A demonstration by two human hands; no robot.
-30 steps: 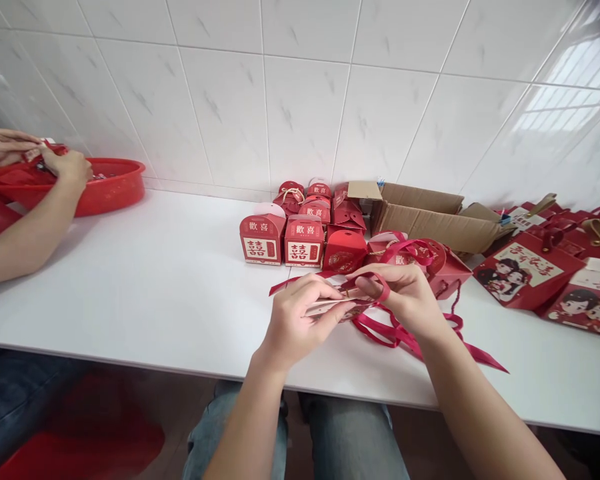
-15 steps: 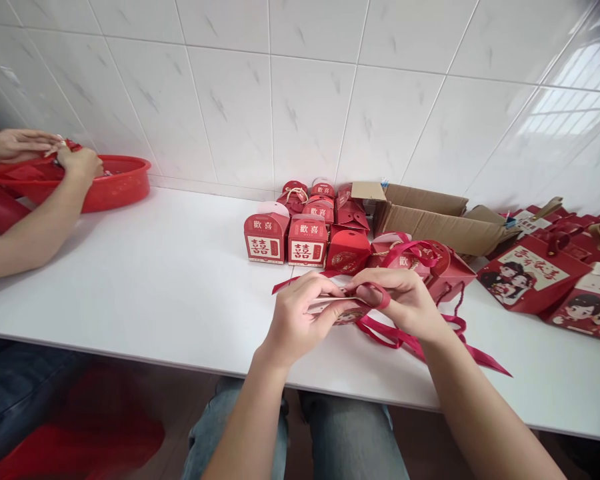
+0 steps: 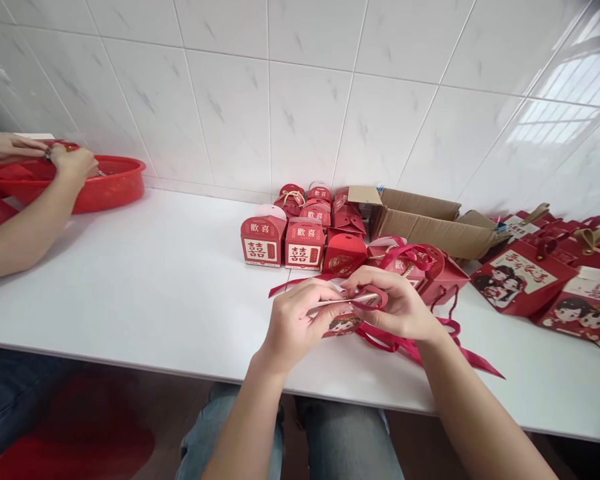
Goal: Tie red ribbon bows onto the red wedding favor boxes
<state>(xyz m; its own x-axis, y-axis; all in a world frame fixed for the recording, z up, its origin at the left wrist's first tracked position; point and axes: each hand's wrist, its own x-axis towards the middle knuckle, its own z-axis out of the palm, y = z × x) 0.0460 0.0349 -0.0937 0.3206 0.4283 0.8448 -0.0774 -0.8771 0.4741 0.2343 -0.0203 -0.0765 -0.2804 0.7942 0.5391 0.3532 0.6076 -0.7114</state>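
Between my two hands is a small red gift box [image 3: 344, 325] with a printed cartoon figure, its top edges pressed together. My left hand [image 3: 300, 323] pinches the left part of the box top. My right hand [image 3: 397, 303] is closed at the right end of the top, with a loop of dark red ribbon [image 3: 377, 300] at its fingers. Part of the box is hidden behind my fingers. Loose crimson ribbon [image 3: 480, 362] trails over the table to the right of my right hand, and another ribbon end [image 3: 283, 287] sticks out left.
Several small red boxes [image 3: 263, 240] stand against the wall. A cardboard box [image 3: 415, 230] lies behind them, and larger red gift boxes [image 3: 513, 277] fill the right side of the white table [image 3: 170, 287]. At left, another person's hands [image 3: 73, 163] work over a red basin [image 3: 115, 193].
The box top between my hands is pinched flatter, and my right fingers have shifted slightly along the ribbon loop. The camera view has moved a little; the other person's hands have shifted slightly.
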